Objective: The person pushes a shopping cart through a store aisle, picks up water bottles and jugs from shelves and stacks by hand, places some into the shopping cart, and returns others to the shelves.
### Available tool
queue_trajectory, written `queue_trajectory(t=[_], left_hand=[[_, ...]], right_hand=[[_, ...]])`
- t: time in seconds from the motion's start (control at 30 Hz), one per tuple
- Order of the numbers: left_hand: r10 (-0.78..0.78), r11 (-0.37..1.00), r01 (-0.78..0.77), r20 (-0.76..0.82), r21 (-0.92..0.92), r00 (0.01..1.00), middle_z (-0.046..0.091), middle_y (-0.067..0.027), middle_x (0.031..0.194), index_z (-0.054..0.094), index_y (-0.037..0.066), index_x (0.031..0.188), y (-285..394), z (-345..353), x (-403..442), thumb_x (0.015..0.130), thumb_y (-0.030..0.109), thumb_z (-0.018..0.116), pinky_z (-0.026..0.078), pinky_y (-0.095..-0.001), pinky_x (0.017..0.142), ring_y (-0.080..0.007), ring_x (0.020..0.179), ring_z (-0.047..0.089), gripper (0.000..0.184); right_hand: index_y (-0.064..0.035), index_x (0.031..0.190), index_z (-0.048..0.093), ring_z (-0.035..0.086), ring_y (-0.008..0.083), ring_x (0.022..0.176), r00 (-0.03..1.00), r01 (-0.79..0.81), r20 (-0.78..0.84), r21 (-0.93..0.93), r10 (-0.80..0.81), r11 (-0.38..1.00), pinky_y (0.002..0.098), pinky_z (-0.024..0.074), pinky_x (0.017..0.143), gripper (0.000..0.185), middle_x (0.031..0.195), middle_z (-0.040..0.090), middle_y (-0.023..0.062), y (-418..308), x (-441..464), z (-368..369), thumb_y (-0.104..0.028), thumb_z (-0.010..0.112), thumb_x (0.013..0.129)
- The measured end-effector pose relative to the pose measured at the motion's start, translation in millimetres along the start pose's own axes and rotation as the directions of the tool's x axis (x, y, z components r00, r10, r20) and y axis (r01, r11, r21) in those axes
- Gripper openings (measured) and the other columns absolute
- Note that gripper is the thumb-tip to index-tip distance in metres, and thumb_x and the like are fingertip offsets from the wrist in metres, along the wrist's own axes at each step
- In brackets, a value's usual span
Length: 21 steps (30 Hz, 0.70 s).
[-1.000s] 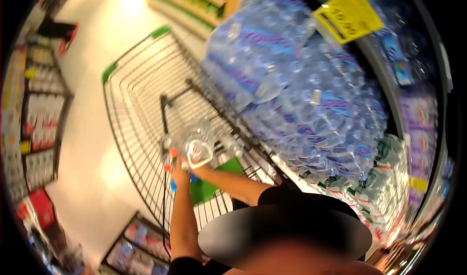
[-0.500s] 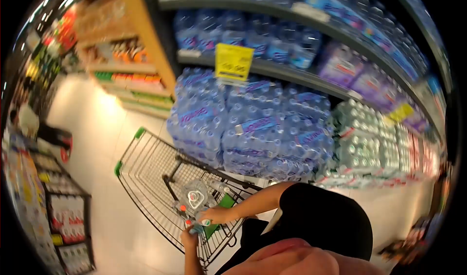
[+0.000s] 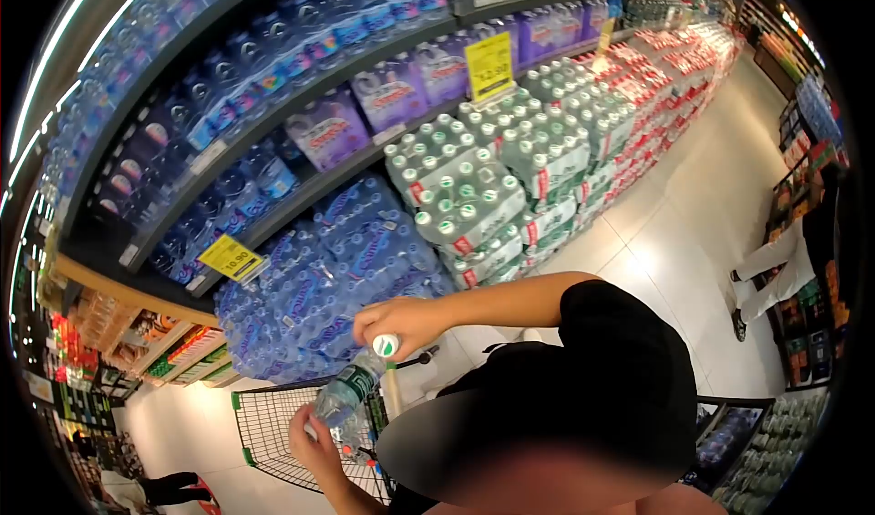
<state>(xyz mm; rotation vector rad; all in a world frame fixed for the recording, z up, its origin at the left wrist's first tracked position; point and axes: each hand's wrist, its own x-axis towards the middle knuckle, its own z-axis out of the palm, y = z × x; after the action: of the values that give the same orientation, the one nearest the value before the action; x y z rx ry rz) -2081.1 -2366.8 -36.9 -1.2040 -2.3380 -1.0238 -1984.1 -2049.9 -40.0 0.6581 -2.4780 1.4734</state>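
Observation:
A clear plastic water bottle (image 3: pixel 346 396) with a green label and a white-and-green cap is tilted above the cart. My right hand (image 3: pixel 401 322) is closed around its neck, just by the cap. Lower down, my left hand (image 3: pixel 314 440) has its fingers curled at the bottle's base. Beneath both hands is the wire shopping cart (image 3: pixel 264 415) with green corners. Inside it, clear bottles with red caps (image 3: pixel 372 464) are partly hidden by my left hand and arm.
Shrink-wrapped blue water packs (image 3: pixel 328 287) are stacked beside the cart. Farther along stand packs of green-capped bottles (image 3: pixel 465 187), under shelves with purple packs (image 3: pixel 392 91). One person (image 3: pixel 775 273) stands at the right; another person (image 3: pixel 150 489) is at the lower left.
The view has swung right along the shelves. Both hands have lifted the green-labelled bottle up from the cart, and it now shows clearly between them.

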Motion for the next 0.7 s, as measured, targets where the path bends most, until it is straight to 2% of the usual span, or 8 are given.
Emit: queue_trajectory(t=[0.1,0.2,0.27,0.4,0.5,0.57,0.67,0.7], left_hand=[[0.192,0.973,-0.198,-0.061,-0.122,0.98,0.068,-0.0171,0.086,0.06,-0.004,0.105,82,57,16,0.086,-0.006,0.058,0.052,-0.0333,0.066,-0.025,0.072,0.067,0.019],[0.425,0.887,-0.416,0.001,-0.202,0.905,0.066,-0.0143,0.079,0.061,-0.002,0.099,159,98,30,0.079,-0.006,0.061,0.053,-0.034,0.058,-0.027,0.065,0.066,0.021],[0.537,0.819,-0.511,0.037,-0.263,0.842,0.065,-0.0132,0.075,0.061,-0.001,0.095,205,117,35,0.075,-0.006,0.062,0.052,-0.034,0.056,-0.0284,0.061,0.065,0.021],[0.549,0.777,-0.511,0.001,-0.367,0.836,0.065,-0.0135,0.072,0.061,0.0,0.089,273,136,51,0.074,-0.005,0.062,0.051,-0.0319,0.055,-0.0276,0.058,0.064,0.016],[0.433,0.843,-0.326,0.179,-0.428,0.884,0.065,-0.0132,0.072,0.062,0.001,0.087,312,128,63,0.074,-0.005,0.063,0.052,-0.031,0.059,-0.0246,0.061,0.066,0.014],[0.424,0.82,-0.23,0.288,-0.524,0.859,0.063,-0.0076,0.068,0.063,0.003,0.09,327,130,69,0.077,0.001,0.064,0.049,-0.0303,0.054,-0.0208,0.054,0.062,0.014],[0.169,0.771,0.321,0.662,-0.55,0.73,0.062,-0.0032,0.067,0.063,0.003,0.091,320,145,64,0.083,0.004,0.061,0.042,-0.0256,0.05,-0.011,0.05,0.054,0.008],[0.101,0.649,0.517,0.737,-0.558,0.669,0.061,0.0011,0.066,0.063,0.002,0.091,321,148,61,0.088,0.007,0.058,0.036,-0.0226,0.049,-0.0047,0.052,0.047,0.007]], right_hand=[[-0.0042,0.079,0.058,0.02,0.0412,0.145,0.961,0.212,0.206,-0.126,-0.184,0.969,0.0487,0.0349,0.108,0.024,0.157,0.024,0.0205,-17,-76,-24,-0.015,0.077,0.071],[-0.0042,0.078,0.058,0.014,0.0405,0.148,0.951,0.087,0.297,0.01,-0.086,0.996,0.0478,0.0332,0.108,0.022,0.159,0.016,0.0226,-30,-143,-42,-0.017,0.076,0.075],[-0.0032,0.078,0.059,0.013,0.0378,0.148,0.919,-0.002,0.384,0.244,-0.095,0.97,0.0471,0.0274,0.111,0.022,0.144,0.039,0.0218,-36,-172,-42,-0.017,0.076,0.077],[-0.0038,0.075,0.058,0.04,0.0259,0.122,0.952,-0.043,0.29,0.454,-0.102,0.89,0.0396,0.0335,0.1,0.022,0.087,0.061,0.0097,-69,-209,-56,-0.015,0.077,0.079],[-0.0057,0.074,0.058,0.05,0.0097,0.077,0.985,-0.063,0.165,0.613,-0.05,0.788,0.0274,0.0405,0.074,0.023,0.069,0.053,-0.0023,-82,-226,-45,-0.014,0.078,0.078],[-0.0059,0.073,0.058,0.049,0.0085,0.068,0.988,-0.096,0.152,0.715,-0.019,0.693,0.0247,0.0393,0.062,0.025,0.07,0.054,-0.0018,-85,-237,-30,-0.015,0.08,0.076],[-0.0057,0.073,0.058,0.048,0.0075,0.06,0.998,-0.039,0.013,0.86,0.053,0.509,0.0228,0.0377,0.055,0.027,0.069,0.055,-0.0015,-80,-255,2,-0.016,0.082,0.073],[-0.0055,0.074,0.057,0.05,0.0078,0.06,0.994,0.014,-0.05,0.943,0.101,0.331,0.0229,0.0382,0.053,0.028,0.068,0.054,-0.001,-81,-260,16,-0.017,0.083,0.071]])
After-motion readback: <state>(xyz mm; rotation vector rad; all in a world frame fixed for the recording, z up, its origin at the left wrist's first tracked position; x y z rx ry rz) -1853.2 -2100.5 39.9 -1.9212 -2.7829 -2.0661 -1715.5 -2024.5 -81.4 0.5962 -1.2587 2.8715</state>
